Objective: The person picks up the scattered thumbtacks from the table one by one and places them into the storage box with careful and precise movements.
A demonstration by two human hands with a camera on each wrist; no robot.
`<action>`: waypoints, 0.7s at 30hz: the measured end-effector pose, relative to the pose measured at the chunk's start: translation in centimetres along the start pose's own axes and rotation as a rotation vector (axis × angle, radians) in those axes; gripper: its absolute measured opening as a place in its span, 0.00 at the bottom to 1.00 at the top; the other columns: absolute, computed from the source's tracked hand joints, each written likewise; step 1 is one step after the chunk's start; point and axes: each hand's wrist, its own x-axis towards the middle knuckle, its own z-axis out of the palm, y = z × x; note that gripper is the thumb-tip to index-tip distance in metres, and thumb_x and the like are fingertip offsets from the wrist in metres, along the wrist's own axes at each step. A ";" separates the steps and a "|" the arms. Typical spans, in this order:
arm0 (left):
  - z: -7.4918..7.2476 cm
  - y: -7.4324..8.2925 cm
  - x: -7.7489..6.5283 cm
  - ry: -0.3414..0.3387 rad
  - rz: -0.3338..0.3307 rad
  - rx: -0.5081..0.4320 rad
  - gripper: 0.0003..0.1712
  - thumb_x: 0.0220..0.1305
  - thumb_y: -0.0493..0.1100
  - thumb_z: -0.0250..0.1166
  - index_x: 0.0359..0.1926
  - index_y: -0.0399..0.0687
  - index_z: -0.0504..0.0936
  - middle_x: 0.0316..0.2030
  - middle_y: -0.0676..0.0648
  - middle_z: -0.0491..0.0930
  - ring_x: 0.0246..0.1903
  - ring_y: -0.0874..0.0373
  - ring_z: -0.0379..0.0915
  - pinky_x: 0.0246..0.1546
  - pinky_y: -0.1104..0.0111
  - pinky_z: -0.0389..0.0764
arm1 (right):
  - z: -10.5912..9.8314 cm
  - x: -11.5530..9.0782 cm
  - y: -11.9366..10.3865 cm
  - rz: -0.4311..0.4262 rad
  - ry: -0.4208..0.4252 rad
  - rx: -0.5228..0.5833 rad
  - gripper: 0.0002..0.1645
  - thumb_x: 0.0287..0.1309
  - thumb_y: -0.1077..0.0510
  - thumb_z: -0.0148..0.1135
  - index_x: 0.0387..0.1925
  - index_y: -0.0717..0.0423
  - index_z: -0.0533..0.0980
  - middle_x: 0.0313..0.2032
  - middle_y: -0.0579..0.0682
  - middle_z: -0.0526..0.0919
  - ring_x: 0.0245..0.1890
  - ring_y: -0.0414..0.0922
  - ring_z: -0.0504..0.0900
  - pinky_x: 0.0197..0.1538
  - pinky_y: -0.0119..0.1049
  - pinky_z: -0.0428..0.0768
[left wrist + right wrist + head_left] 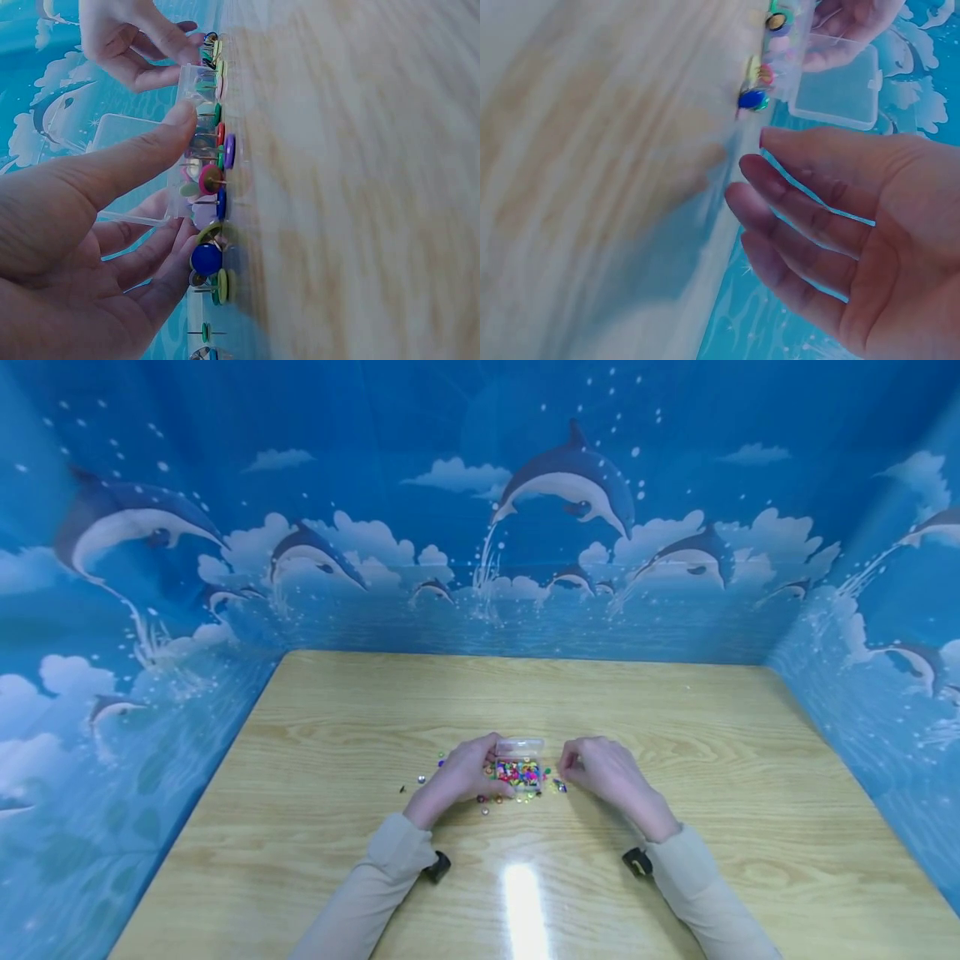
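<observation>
A small clear plastic box filled with many-coloured thumbtacks sits on the table, its clear lid swung back on the far side. My left hand holds the box from the left, thumb on the near side and fingers behind. In the left wrist view, loose thumbtacks lie beside these fingers. To the right of the box, my right hand hovers close to a few scattered tacks. The right wrist view shows its fingers loosely bent, with nothing visible between them.
Stray thumbtacks lie around the box, including one to the left and another in front. The wood-grain table is bordered by a blue dolphin-print backdrop. A bright light reflection lies on the near tabletop.
</observation>
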 end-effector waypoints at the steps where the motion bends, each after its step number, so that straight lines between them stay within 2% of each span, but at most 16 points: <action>1: 0.0 0.0 0.0 0.002 -0.001 -0.001 0.40 0.45 0.49 0.83 0.60 0.51 0.77 0.48 0.47 0.81 0.47 0.51 0.77 0.51 0.57 0.81 | 0.0 0.0 -0.2 0.005 0.000 0.010 0.05 0.56 0.63 0.71 0.30 0.50 0.84 0.29 0.44 0.87 0.20 0.34 0.73 0.25 0.28 0.75; 5: 0.0 -0.1 0.0 0.000 0.001 -0.008 0.40 0.45 0.50 0.83 0.59 0.50 0.77 0.48 0.47 0.81 0.46 0.52 0.77 0.50 0.57 0.81 | -0.1 0.1 -1.1 0.001 0.000 0.045 0.05 0.55 0.63 0.71 0.30 0.50 0.82 0.28 0.45 0.87 0.15 0.35 0.67 0.20 0.27 0.68; 7: -0.1 -0.1 0.0 -0.003 0.006 -0.020 0.40 0.45 0.49 0.83 0.59 0.50 0.77 0.47 0.47 0.82 0.45 0.52 0.77 0.50 0.57 0.81 | -0.1 0.1 -1.7 -0.008 0.009 0.051 0.06 0.55 0.62 0.72 0.29 0.48 0.81 0.28 0.44 0.86 0.15 0.35 0.66 0.19 0.27 0.67; 16: 0.0 -0.2 -0.1 -0.008 0.038 -0.044 0.39 0.46 0.48 0.82 0.59 0.49 0.77 0.49 0.46 0.82 0.49 0.50 0.77 0.53 0.56 0.80 | 1.0 0.6 -3.7 -0.084 0.042 0.093 0.06 0.54 0.60 0.75 0.31 0.47 0.84 0.28 0.41 0.86 0.18 0.31 0.72 0.23 0.26 0.74; 21: -0.1 -0.3 -0.1 -0.005 0.053 -0.042 0.38 0.46 0.48 0.82 0.59 0.48 0.77 0.49 0.46 0.82 0.48 0.51 0.77 0.52 0.56 0.80 | 0.6 0.5 -3.8 -0.027 0.038 0.105 0.07 0.56 0.60 0.74 0.37 0.49 0.86 0.30 0.43 0.88 0.19 0.31 0.74 0.23 0.27 0.75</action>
